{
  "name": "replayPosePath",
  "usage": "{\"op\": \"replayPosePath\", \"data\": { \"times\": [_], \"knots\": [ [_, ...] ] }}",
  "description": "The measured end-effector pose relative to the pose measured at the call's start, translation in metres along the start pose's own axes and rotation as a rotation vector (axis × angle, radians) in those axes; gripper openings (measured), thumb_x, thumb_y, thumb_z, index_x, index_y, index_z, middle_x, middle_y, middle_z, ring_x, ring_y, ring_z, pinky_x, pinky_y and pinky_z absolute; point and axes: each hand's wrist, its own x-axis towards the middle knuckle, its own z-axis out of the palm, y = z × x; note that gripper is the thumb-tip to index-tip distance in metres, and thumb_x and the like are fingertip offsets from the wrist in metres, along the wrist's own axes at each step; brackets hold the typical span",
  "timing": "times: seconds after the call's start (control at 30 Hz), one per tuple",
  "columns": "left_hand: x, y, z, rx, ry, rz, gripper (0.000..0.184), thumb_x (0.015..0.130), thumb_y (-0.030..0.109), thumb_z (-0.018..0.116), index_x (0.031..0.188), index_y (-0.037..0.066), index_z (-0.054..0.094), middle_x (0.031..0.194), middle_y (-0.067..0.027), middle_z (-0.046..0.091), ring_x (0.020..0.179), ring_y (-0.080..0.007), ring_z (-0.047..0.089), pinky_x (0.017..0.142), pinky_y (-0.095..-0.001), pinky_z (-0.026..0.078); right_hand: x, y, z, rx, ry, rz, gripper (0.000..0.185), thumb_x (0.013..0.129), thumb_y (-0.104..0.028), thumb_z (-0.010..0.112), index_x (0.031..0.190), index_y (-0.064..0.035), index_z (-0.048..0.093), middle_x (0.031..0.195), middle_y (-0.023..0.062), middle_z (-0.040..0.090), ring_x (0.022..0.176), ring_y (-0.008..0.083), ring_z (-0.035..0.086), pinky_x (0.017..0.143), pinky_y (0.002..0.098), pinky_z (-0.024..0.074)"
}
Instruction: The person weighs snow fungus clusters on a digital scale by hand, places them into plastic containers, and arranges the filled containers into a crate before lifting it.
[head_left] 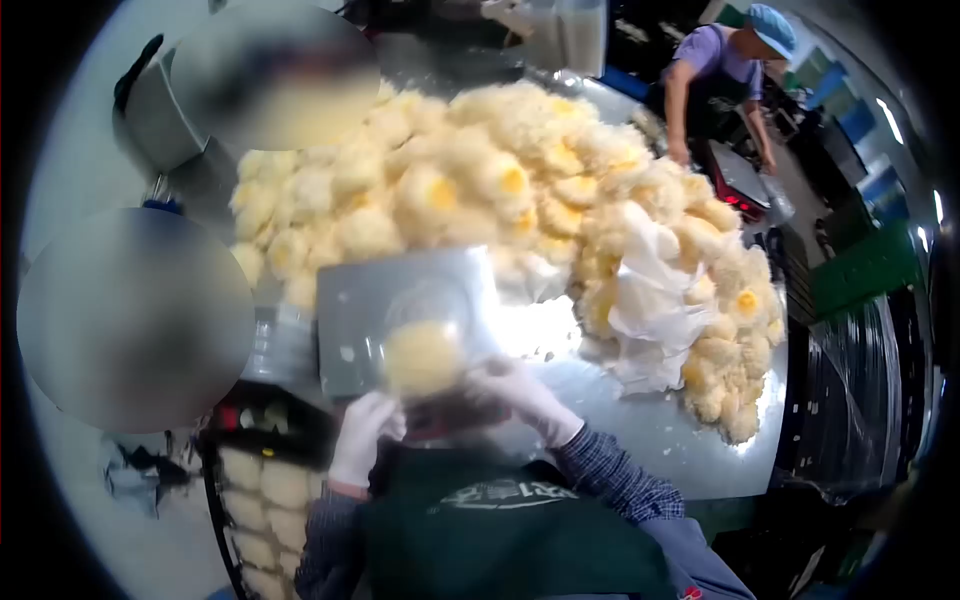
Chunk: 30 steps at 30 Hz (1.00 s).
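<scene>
In white gloves, my left hand (370, 425) and my right hand (515, 395) are at the near edge of a metal scale plate (345, 320). Between them is a blurred pale yellow frilly clump (425, 358), like dried snow fungus, with a faint translucent outline around it. Fingers on both hands are closed; motion blur hides what they pinch. Beyond the plate lies a large heap of similar frilly clumps (430, 190), some with orange-yellow centres. White crumpled sheeting (645, 300) rests on the heap's right side.
A metal table (735, 470) carries the heap. At lower left stands a dark crate (215, 500) with packed clumps (265, 520). A co-worker (725, 75) in a blue cap stands at a second scale (740, 175). Green crates (865, 265) and a plastic-wrapped stack (850, 370) are on the right.
</scene>
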Motion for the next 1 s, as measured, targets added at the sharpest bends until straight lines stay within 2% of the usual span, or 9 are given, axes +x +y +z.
{"op": "replayPosePath", "data": {
  "times": [0.1,0.23,0.27,0.33,0.43,0.57,0.7,0.83,1.0],
  "knots": [
    [0.005,-0.005,0.008,-0.007,0.031,0.089,0.017,0.094,0.012,0.054,0.08,0.002,0.056,0.068,-0.0031,0.055,0.057,-0.0107,0.052,0.052,-0.0252,0.043,0.002,0.008,0.01,0.097,0.055,-0.034,0.017,0.09,-0.012,0.063,0.102,-0.0033,0.055,0.083,0.0053,0.061,0.073,0.0123,0.062,0.062,0.0253,0.0533],
    [-0.006,0.003,0.01,0.001,0.029,0.148,0.015,0.095,0.01,0.051,0.081,0.003,0.052,0.065,-0.0047,0.051,0.052,-0.0111,0.048,0.049,-0.0243,0.041,-0.014,-0.017,0.03,-0.201,0.217,-0.081,0.011,0.089,-0.006,0.059,0.097,-0.0049,0.051,0.077,0.0032,0.057,0.065,0.0083,0.055,0.054,0.0229,0.0455],
    [-0.012,0.011,0.002,0.169,-0.027,0.186,0.014,0.096,0.013,0.051,0.092,0.0,0.055,0.074,-0.0078,0.057,0.061,-0.013,0.056,0.057,-0.0257,0.047,-0.011,-0.003,0.03,-0.102,0.15,-0.235,0.011,0.09,-0.007,0.058,0.098,-0.0053,0.05,0.08,0.004,0.057,0.069,0.0084,0.056,0.062,0.0232,0.0482],
    [-0.047,0.026,-0.016,0.064,-0.057,0.38,0.045,0.094,0.023,0.059,0.129,-0.004,0.048,0.119,-0.0112,0.06,0.111,-0.0191,0.059,0.095,-0.0327,0.048,-0.031,-0.019,0.049,-0.077,-0.069,-0.39,0.01,0.091,-0.004,0.056,0.098,-0.0047,0.049,0.086,0.0034,0.057,0.074,0.0087,0.055,0.07,0.023,0.0484],
    [-0.073,0.015,-0.029,-0.168,0.11,0.535,0.05,0.089,0.016,0.066,0.131,-0.002,0.047,0.124,-0.007,0.058,0.117,-0.0143,0.053,0.098,-0.0283,0.043,-0.029,-0.008,0.074,-0.166,-0.301,-0.482,0.011,0.091,0.002,0.055,0.096,-0.0046,0.047,0.088,0.0033,0.057,0.077,0.0089,0.055,0.073,0.0232,0.0477],
    [-0.14,-0.003,-0.049,-0.3,0.522,0.432,0.038,0.087,0.003,0.063,0.124,-0.001,0.054,0.118,-0.0064,0.059,0.105,-0.0142,0.057,0.091,-0.0269,0.046,-0.021,0.017,0.095,-0.102,-0.563,-0.31,0.035,0.094,0.003,0.055,0.128,0.0023,0.047,0.111,0.0099,0.061,0.095,0.0132,0.059,0.086,0.0262,0.0484],
    [-0.272,-0.111,-0.136,-0.357,0.995,0.48,0.037,0.095,0.02,0.058,0.126,0.001,0.055,0.124,-0.0089,0.059,0.11,-0.0211,0.058,0.093,-0.0331,0.048,-0.015,0.015,0.099,-0.17,-0.505,-0.295,0.031,0.097,-0.001,0.05,0.128,0.0031,0.049,0.11,0.0119,0.064,0.09,0.0113,0.061,0.085,0.0245,0.0496],
    [-0.365,-0.171,-0.122,-0.673,1.249,0.296,0.043,0.091,0.019,0.061,0.131,0.006,0.054,0.126,-0.0089,0.06,0.115,-0.0232,0.059,0.09,-0.0412,0.053,-0.005,0.016,0.096,-0.213,-0.323,-0.183,0.024,0.099,-0.009,0.052,0.119,0.0026,0.057,0.101,0.0102,0.068,0.081,0.0095,0.062,0.079,0.0219,0.0497],
    [-0.405,-0.233,-0.089,-0.778,1.142,0.034,0.044,0.091,0.023,0.062,0.129,0.003,0.054,0.122,-0.009,0.062,0.113,-0.0233,0.06,0.091,-0.0394,0.052,0.002,0.029,0.095,-0.25,-0.397,-0.185,0.023,0.098,-0.012,0.052,0.116,0.0018,0.058,0.099,0.01,0.068,0.08,0.009,0.063,0.079,0.0226,0.0489]
  ]
}}
